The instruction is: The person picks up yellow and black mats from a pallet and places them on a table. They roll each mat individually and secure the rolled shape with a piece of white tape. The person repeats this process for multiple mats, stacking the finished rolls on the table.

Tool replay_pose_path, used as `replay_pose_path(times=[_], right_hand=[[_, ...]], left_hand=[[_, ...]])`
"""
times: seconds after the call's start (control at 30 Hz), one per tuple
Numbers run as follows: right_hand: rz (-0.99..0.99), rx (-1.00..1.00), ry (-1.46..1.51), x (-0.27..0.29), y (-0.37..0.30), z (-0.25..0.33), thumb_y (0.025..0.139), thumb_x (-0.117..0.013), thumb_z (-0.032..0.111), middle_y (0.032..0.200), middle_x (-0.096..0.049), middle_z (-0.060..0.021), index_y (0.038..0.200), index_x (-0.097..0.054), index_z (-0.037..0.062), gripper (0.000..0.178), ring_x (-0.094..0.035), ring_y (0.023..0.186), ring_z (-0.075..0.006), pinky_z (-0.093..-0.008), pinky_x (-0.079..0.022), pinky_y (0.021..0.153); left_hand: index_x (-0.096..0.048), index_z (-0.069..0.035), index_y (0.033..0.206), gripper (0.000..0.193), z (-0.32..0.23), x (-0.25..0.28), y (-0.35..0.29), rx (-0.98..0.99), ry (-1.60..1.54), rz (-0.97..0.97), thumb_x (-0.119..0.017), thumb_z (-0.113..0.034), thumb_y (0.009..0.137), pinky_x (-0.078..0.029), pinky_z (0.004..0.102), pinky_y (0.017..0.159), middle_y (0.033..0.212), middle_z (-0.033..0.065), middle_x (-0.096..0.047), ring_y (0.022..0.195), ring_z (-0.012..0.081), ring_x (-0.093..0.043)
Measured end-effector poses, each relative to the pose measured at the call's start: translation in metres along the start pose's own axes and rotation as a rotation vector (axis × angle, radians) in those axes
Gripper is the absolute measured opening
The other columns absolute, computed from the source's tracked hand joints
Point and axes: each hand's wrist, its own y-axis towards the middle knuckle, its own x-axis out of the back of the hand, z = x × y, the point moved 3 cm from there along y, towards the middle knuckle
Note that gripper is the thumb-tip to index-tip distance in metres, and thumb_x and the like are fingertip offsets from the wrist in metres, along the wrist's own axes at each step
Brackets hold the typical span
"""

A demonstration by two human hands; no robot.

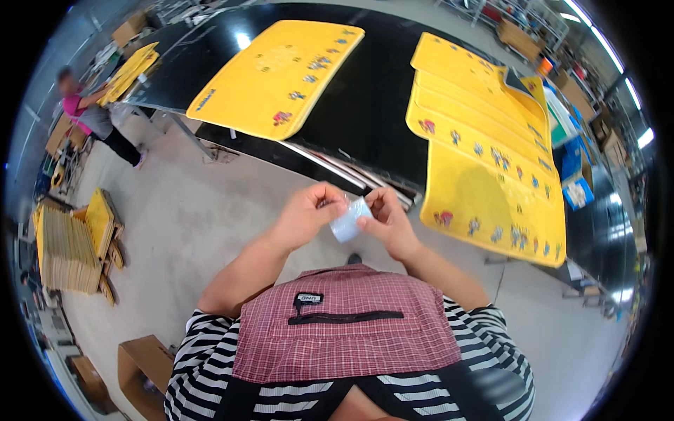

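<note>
Between my two hands, in front of my checked apron, is a small pale bluish-white piece (349, 221) that looks like a folded sheet or a small packet; its exact kind I cannot make out. My left hand (316, 209) pinches its upper left edge with thumb and fingertips. On the other side my right hand (388, 223) grips it, thumb lying across its face. Beyond my hands, a yellow printed mat (277, 70) lies flat on the long black table (379, 91). To the right, several overlapping yellow mats (484, 140) lie there, one corner folded up, the nearest overhanging the edge.
Far left, a person (88, 112) handles yellow sheets (130, 74) at the table's end. Stacked yellow boards (70, 245) stand on a wooden pallet at left. An open cardboard box (144, 365) sits on the floor at lower left. Blue-white packages (578, 193) rest at the table's right.
</note>
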Motion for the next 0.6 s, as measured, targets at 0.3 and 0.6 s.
replay_pose_path(times=[0.3, 0.6], right_hand=[[0.425, -0.532, 0.074, 0.014, 0.109, -0.062, 0.096, -0.073, 0.028, 0.112, -0.068, -0.0014, 0.126, -0.064, 0.0047, 0.039, -0.063, 0.102, -0.0115, -0.0296, -0.05, 0.093], [-0.087, -0.306, -0.398, 0.094, 0.232, -0.037, 0.092, -0.076, 0.024, 0.108, -0.072, -0.0089, 0.119, -0.07, -0.0007, 0.038, -0.067, 0.095, -0.0179, -0.0326, -0.054, 0.082]], left_hand=[[-0.064, -0.008, 0.111, 0.015, 0.067, 0.076, 0.022, 0.424, -0.326, -0.336, -0.06, -0.02, 0.106, -0.051, 0.0295, 0.08, 0.101, 0.002, -0.068, 0.085, 0.011, -0.061], [-0.059, -0.008, 0.121, 0.024, 0.115, 0.175, 0.003, 0.47, -0.49, -0.714, -0.06, -0.027, 0.106, -0.052, 0.0283, 0.081, 0.109, 0.0059, -0.069, 0.091, 0.0124, -0.062]])
